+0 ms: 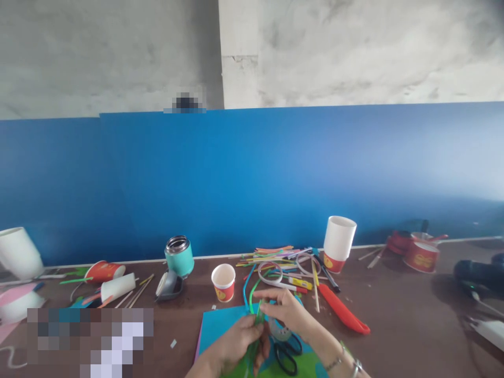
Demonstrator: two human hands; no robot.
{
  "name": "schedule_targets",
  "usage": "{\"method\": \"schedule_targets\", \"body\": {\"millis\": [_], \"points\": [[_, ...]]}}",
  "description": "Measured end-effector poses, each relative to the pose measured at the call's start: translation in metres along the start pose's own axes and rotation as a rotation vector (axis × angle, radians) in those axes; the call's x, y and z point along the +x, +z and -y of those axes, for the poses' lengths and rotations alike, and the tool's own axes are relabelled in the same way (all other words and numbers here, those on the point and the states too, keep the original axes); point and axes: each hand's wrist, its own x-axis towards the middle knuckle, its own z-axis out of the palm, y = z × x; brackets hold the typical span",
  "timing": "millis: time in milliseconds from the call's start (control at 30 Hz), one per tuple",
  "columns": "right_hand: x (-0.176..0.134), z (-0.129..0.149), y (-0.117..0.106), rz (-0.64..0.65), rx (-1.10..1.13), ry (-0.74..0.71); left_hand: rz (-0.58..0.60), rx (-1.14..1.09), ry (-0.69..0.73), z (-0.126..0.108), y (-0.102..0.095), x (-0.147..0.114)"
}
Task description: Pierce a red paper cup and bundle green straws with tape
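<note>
My left hand (242, 336) is closed around a narrow green strip (259, 314), low in the middle of the view. From the right, my right hand (286, 311) pinches the same strip near its upper end. Whether the strip is paper or something else I cannot tell. Under my hands lie a blue sheet (220, 325) and a green sheet (307, 365). Black-handled scissors (286, 362) rest on these sheets beside my right wrist, by a clear tape roll (279, 331). Just beyond my fingers, a blue pipe cleaner (246, 289) and a green one (254, 296) bend upward.
A small paper cup (223, 282), a teal jar (179, 257) and tall stacked cups (339, 244) stand behind. Colourful sticks (271, 255) and markers (301, 284) are piled between. A long red object (342, 310) lies right. A blue partition (252, 184) closes off the table's back.
</note>
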Motion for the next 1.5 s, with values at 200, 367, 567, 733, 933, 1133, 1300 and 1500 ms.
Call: {"method": "schedule_targets", "body": {"millis": [200, 367, 567, 733, 933, 1133, 1300, 1500], "points": [[0.001, -0.001, 0.002, -0.018, -0.192, -0.168, -0.107, -0.007, -0.107, 0.0, -0.001, -0.001], [0.005, -0.008, 0.001, -0.032, -0.204, -0.185, -0.275, 0.197, 0.019, 0.0, 0.004, 0.004], [0.002, -0.001, 0.003, -0.113, -0.149, -0.127, -0.343, 0.226, 0.091, -0.011, 0.01, 0.004], [-0.004, 0.004, 0.004, -0.069, -0.352, -0.297, -0.316, 0.071, 0.054, -0.011, 0.007, 0.002], [-0.009, 0.011, -0.001, 0.08, -0.399, -0.333, -0.23, -0.154, -0.045, -0.014, 0.005, -0.003], [-0.007, 0.013, 0.001, 0.047, -0.284, -0.252, -0.249, -0.14, 0.033, -0.014, 0.006, 0.0], [-0.002, 0.007, 0.0, -0.125, 0.09, -0.081, -0.389, -0.181, 0.024, -0.011, -0.002, 0.007], [-0.003, 0.008, 0.001, -0.182, 0.409, -0.033, -0.504, -0.164, 0.01, -0.014, -0.001, 0.008]]}}
